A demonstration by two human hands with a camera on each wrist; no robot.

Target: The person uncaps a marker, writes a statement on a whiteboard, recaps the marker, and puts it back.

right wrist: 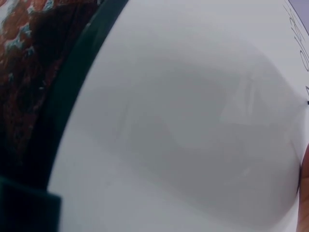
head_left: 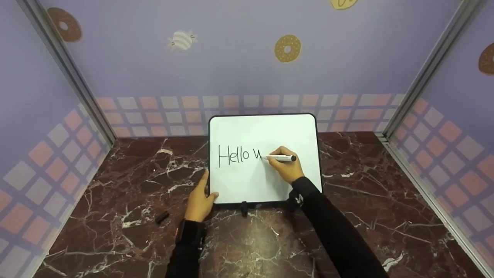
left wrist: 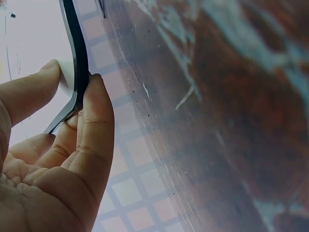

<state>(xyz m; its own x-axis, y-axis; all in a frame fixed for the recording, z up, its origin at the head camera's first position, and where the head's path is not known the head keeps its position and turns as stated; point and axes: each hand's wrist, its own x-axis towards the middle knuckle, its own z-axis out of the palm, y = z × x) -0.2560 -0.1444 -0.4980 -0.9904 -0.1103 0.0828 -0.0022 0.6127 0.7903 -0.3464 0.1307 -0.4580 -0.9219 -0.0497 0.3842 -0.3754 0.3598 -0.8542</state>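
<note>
A whiteboard with a black frame stands propped on the table, bearing the black handwriting "Hello" and a further letter like a "W". My right hand pinches a white marker with a black end, its tip at that last letter. At the board's lower left corner, my left hand grips the frame, thumb on the white face and fingers behind, as the left wrist view shows at the black frame. Only a sliver of the right hand shows in the right wrist view.
A black marker cap lies on the dark red marbled table, left of the left hand. Black feet stick out under the board. Purple walls with donut and candy pictures enclose the table at the back and sides.
</note>
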